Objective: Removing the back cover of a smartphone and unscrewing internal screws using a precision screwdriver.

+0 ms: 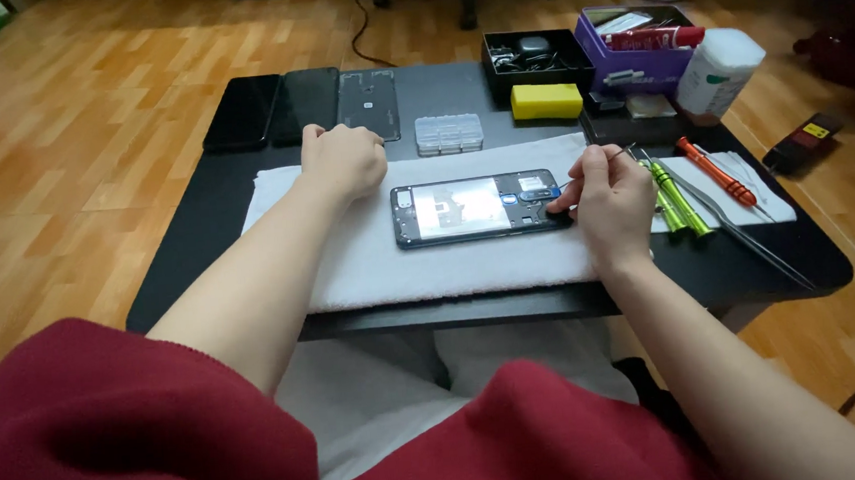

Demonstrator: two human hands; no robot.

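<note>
An opened phone (476,210) with its back cover off lies flat on a white towel (429,260) on a small black table (197,236). My right hand (607,200) rests at the phone's right end, pinching thin metal tweezers (625,152) whose tip pokes up behind the fingers; the thumb touches the phone's corner. My left hand (344,160) is curled into a loose fist on the towel's far left edge, just beyond the phone's left end, with nothing visible in it.
Two dark phones (273,108) and a back cover (369,104) lie at the table's far left. A clear parts box (448,133), yellow block (546,101), black tray (533,57) and purple box (635,55) sit behind. Green screwdrivers (678,202) and an orange one (719,173) lie right.
</note>
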